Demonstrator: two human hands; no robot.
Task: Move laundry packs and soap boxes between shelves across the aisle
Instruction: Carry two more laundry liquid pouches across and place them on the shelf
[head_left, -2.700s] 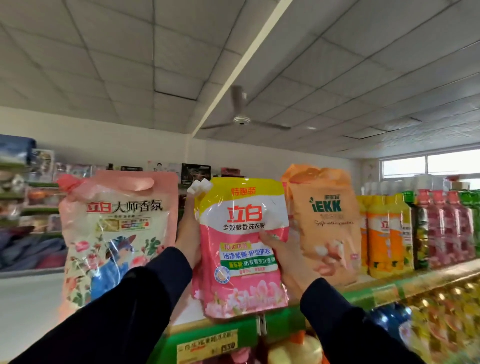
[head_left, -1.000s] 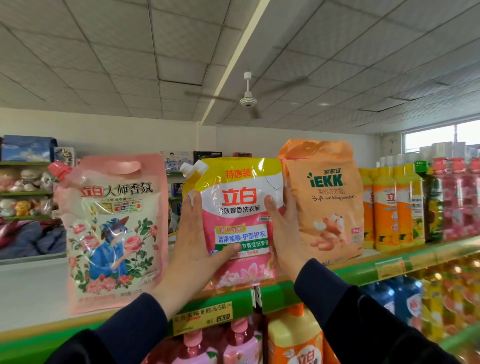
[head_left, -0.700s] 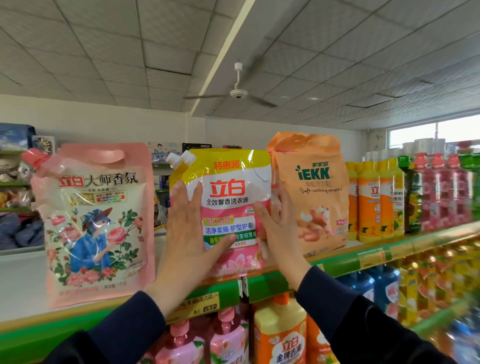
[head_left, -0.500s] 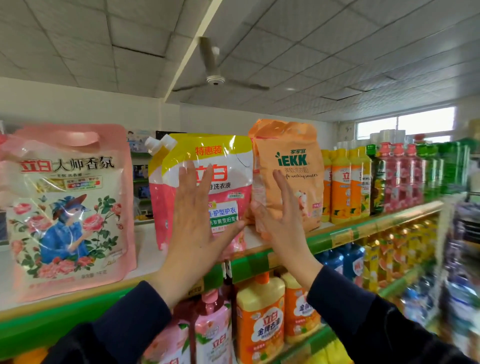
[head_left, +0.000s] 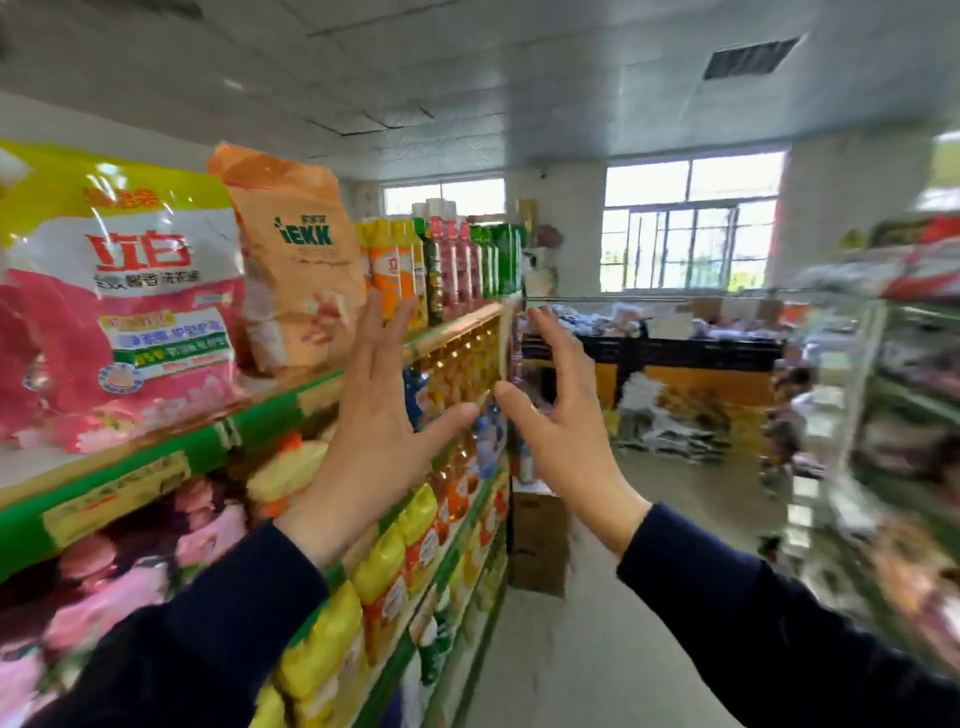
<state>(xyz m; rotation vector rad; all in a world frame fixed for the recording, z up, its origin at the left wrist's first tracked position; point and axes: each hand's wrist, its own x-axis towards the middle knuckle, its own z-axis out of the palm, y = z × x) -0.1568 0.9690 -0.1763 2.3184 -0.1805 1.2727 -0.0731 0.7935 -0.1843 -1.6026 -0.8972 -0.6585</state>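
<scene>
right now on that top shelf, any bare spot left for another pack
Only a bare strip of shelf board at the far left, below the pink and yellow laundry pack. Rightward it is crowded: orange IEKK bag against that pack, then bottles to the end.

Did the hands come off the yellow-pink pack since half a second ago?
Yes. Both hands, left and right, are off the yellow-pink pack, open in the air right of it, past the orange bag.
</scene>
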